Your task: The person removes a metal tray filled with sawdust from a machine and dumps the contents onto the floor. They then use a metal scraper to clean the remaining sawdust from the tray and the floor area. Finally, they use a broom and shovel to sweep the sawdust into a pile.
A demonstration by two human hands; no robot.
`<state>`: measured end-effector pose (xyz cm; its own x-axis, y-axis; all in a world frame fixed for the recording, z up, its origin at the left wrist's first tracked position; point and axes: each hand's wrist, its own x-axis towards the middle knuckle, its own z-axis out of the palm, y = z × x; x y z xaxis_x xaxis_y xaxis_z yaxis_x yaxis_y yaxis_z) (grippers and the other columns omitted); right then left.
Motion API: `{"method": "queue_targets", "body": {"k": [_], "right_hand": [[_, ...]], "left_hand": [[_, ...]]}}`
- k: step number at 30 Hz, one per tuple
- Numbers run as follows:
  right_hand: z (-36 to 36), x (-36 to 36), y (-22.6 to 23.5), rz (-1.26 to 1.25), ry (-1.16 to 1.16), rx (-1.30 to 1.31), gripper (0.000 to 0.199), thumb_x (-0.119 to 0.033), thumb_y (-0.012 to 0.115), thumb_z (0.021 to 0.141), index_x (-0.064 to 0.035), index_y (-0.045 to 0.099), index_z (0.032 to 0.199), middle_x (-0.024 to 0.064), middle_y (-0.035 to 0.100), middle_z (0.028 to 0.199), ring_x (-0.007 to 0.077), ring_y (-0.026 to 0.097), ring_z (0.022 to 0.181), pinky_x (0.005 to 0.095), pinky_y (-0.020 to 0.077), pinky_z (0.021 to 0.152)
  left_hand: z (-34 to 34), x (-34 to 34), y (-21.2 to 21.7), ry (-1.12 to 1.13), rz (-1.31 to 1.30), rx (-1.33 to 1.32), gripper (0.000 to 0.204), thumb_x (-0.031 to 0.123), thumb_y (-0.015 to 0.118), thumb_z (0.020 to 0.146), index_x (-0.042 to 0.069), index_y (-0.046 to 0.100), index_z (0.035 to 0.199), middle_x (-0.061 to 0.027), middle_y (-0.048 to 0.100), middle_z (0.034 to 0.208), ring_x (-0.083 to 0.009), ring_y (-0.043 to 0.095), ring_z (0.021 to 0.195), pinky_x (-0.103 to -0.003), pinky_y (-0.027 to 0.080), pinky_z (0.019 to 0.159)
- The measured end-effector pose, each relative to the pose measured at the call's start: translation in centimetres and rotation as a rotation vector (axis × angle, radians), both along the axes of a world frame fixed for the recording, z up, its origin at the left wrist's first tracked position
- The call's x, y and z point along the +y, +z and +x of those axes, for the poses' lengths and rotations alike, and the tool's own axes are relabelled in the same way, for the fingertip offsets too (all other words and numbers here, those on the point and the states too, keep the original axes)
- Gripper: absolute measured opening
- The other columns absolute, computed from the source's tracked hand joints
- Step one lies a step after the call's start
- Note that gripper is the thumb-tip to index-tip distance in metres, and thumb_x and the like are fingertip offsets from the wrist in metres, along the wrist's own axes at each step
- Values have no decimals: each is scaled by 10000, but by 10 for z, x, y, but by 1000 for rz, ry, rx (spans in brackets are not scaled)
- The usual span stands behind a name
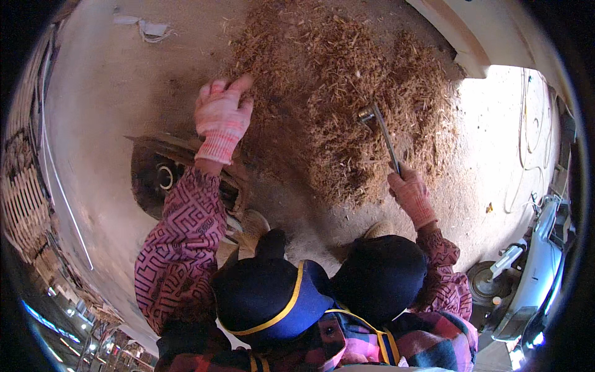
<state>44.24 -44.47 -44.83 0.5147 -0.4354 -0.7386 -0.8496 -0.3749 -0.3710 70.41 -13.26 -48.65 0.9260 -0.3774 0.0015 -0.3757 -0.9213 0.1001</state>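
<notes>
My left hand [224, 111], in a pink-and-white knit glove, hovers beside the left edge of a pile of brown wood shavings [365, 80]. Its fingers are apart and slightly blurred, with nothing visible in them. In a matching glove, my right hand [411, 193] is wrapped round the handle end of a metal socket wrench [385, 137]. The wrench's round, shiny head points up and left, over the shavings. Whether it touches them I cannot tell.
Left of my feet lies a dark tray-like box [145, 177] with a pale ring in it. A pale curved panel [458, 31] borders the far right. A blue-grey scooter-like vehicle [527, 279] stands at right, cables [527, 142] beyond it. White scraps [152, 29] lie far left.
</notes>
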Motion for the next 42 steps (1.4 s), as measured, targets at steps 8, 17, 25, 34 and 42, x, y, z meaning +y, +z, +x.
{"method": "queue_targets", "body": {"k": [8,17,25,34,42], "right_hand": [[-5,-3,2,-61,41,22,264,-303,594,901,-71,634,1020,8,581,646,101,547,552,279,439,517],[15,15,16,11,11,58,316,-367,536,850,-83,632,950,115,651,685,270,666,688,407,503,660],[1,-4,4,-83,91,120,325,-347,552,836,-81,630,1004,233,648,849,408,645,847,475,497,744],[47,-13,65,-235,340,-32,573,-308,633,788,-237,522,1346,206,682,938,385,668,902,453,529,798],[105,6,97,-406,553,27,476,-268,643,787,-245,632,1262,167,695,892,338,675,830,436,527,761]], "left_hand": [[13,-47,-29,-259,191,238,162,275,681,773,226,700,926,14,560,962,-217,486,1065,-326,431,933],[29,-29,-73,-237,370,302,288,337,687,737,199,701,990,-2,584,1111,-253,481,1161,-370,400,995],[-42,36,88,-184,-146,-90,315,192,755,661,129,699,964,-58,620,1058,-322,545,1085,-455,454,959],[-47,99,84,-23,-26,-213,282,173,726,757,164,689,1037,-49,613,1096,-316,549,1051,-427,480,888],[119,-72,2,-74,-49,-36,287,406,607,861,233,705,1068,-55,658,1154,-304,576,1094,-444,501,897]]}}
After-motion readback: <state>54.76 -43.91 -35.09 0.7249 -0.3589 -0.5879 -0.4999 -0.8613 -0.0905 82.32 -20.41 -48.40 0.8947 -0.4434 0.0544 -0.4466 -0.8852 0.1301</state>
